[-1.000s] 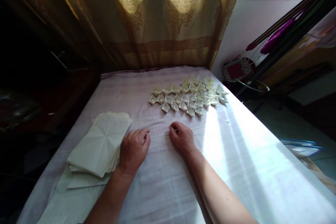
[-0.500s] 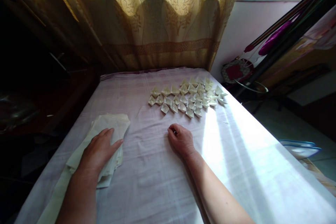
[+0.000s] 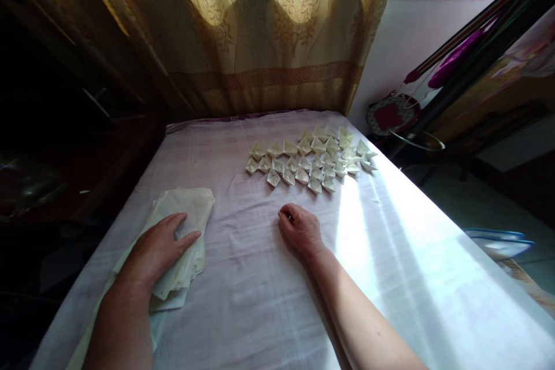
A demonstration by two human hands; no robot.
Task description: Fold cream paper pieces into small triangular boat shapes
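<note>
My left hand (image 3: 158,248) lies flat with fingers stretched out on top of a stack of cream paper sheets (image 3: 187,213) at the left of the cloth-covered table (image 3: 260,300). My right hand (image 3: 300,229) rests on the cloth near the middle, its fingers curled under; nothing shows in them. Beyond it, several small folded cream paper pieces (image 3: 311,157) lie in rows toward the far side.
A patterned yellow curtain (image 3: 243,34) hangs behind the table's far edge. Dark furniture stands to the left. On the right are a pale wall, leaning rods with a purple item (image 3: 459,55), a round red object (image 3: 392,115) and a blue-rimmed basin (image 3: 498,241) on the floor.
My left hand moved from the cloth beside the stack onto the paper sheets and opened flat. My right hand stayed in place, curled.
</note>
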